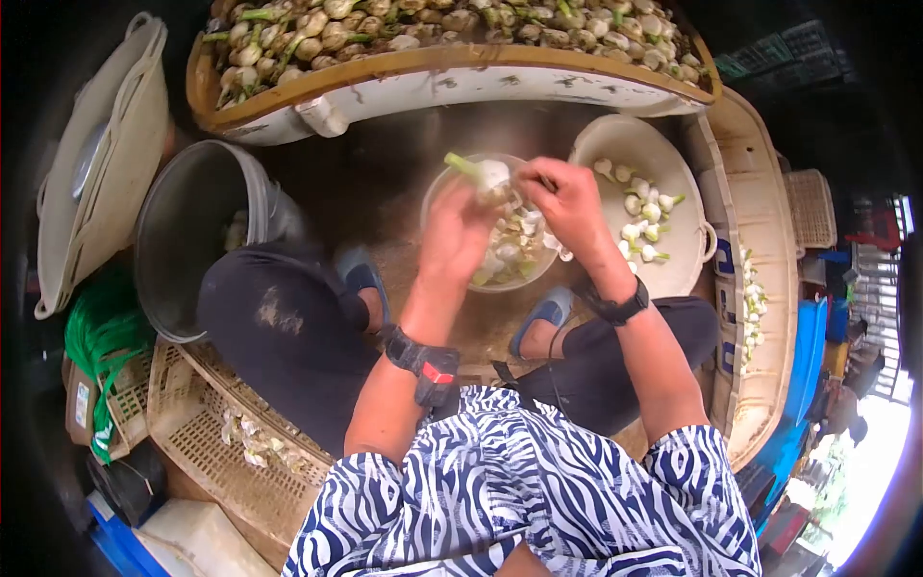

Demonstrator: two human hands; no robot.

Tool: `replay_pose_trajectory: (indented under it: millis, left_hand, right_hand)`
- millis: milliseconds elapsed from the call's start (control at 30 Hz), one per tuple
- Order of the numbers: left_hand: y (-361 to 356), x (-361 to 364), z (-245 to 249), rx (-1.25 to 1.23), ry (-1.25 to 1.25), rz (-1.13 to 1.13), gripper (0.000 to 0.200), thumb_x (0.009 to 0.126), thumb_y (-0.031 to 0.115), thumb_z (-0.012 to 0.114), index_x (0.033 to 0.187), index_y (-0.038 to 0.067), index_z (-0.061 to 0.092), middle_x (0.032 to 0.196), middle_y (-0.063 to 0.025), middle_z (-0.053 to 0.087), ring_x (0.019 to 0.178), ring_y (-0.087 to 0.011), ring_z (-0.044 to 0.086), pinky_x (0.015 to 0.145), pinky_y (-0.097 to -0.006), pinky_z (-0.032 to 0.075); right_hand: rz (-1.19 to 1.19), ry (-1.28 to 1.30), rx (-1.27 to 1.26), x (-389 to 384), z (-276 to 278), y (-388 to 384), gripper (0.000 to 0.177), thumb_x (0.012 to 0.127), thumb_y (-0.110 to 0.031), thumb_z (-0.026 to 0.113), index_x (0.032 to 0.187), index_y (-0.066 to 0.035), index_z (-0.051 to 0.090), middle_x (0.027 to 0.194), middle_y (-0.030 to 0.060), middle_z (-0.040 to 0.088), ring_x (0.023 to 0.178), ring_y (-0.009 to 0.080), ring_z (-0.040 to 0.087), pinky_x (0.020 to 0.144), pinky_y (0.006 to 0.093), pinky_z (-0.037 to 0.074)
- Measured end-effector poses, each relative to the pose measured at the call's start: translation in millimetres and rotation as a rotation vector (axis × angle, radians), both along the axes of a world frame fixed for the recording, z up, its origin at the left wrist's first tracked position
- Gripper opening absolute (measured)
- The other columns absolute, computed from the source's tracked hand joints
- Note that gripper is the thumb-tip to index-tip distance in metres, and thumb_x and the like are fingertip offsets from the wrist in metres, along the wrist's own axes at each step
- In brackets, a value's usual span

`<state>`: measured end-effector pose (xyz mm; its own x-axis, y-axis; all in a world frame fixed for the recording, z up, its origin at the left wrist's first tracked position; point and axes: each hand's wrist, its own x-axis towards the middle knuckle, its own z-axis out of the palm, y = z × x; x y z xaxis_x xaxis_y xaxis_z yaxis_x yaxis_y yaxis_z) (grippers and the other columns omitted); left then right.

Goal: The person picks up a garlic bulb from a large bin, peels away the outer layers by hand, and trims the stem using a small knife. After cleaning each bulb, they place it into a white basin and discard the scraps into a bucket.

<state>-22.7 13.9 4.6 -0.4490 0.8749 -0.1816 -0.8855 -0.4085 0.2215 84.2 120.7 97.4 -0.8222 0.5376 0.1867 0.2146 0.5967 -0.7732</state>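
Note:
My left hand [452,229] is closed around a white garlic bulb [493,176] with a short green stem pointing up and left. Close beside the bulb, my right hand [567,202] is pinched, its thumb and index finger together. A small dark thing shows at those fingers, too blurred to name. Both hands are over a round pale basin [527,281] holding white and greenish garlic skins [519,240]. To the right, a larger cream tub [663,264] with handles holds several cleaned garlic bulbs [646,204] with trimmed stems.
A long trough [461,85] heaped with unpeeled garlic [385,29] spans the front. On the left are a dark bucket [159,255], a tilted tub [106,183] and green netting [101,322]. A slotted crate [221,442] lies by my left leg; a long tan container [769,385] stands right.

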Motion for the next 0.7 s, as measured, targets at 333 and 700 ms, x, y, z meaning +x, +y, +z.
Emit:
replay_pose_trajectory:
  millis: [333,700]
  left_hand:
    - [-0.2,-1.1,11.7,-0.121,0.044,0.082,0.023,0.091,0.011,0.051,0.110,-0.003,0.057,0.106,-0.0108,0.062,0.096,-0.0207,0.060,0.087,-0.0352,0.048]
    - [-2.0,15.9,34.0,-0.498,0.645,-0.008,0.026,0.081,0.009,0.061,0.102,-0.006,0.065,0.086,-0.0072,0.066,0.069,-0.0113,0.060,0.060,-0.0256,0.050]
  right_hand:
    - [0.303,-0.219,0.123,22.3,-6.9,-39.3,0.019,0.077,-0.007,0.066,0.095,0.000,0.061,0.074,0.0190,0.058,0.069,0.0306,0.061,0.061,0.0342,0.047]
    - [-0.072,-0.063,-0.314,-1.7,-3.5,2.7,0.021,0.083,-0.018,0.065,0.079,0.003,0.062,0.063,-0.0010,0.054,0.062,0.0052,0.044,0.054,0.0255,0.039]
